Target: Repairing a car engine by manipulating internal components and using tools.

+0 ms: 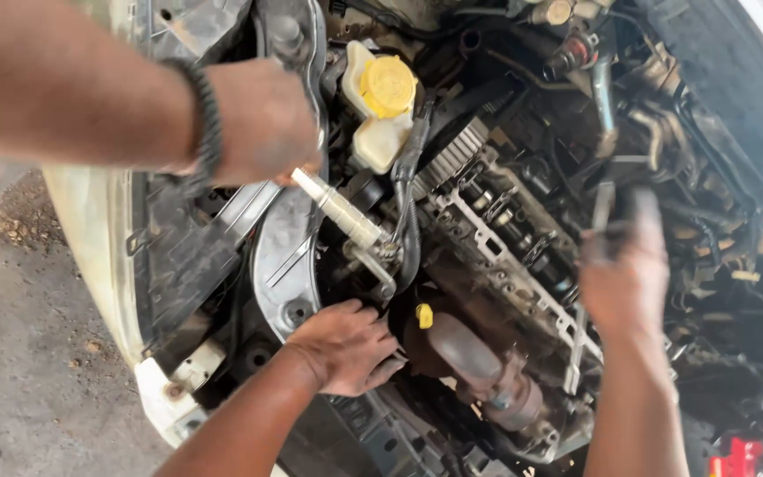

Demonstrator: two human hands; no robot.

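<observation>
Left hand (346, 346) curled against engine (487, 256), hold unclear, right hand (624, 278) fisted on blurred metal tool (602, 212), another person's hand (262, 119) gripping silver ratchet handle (339, 209)

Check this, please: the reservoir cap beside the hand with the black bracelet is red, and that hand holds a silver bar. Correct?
No. The head view shows the reservoir cap is yellow, not red. The rest holds: it lies beside the co-worker's hand with the black bracelet, and that hand holds a silver bar.
</observation>
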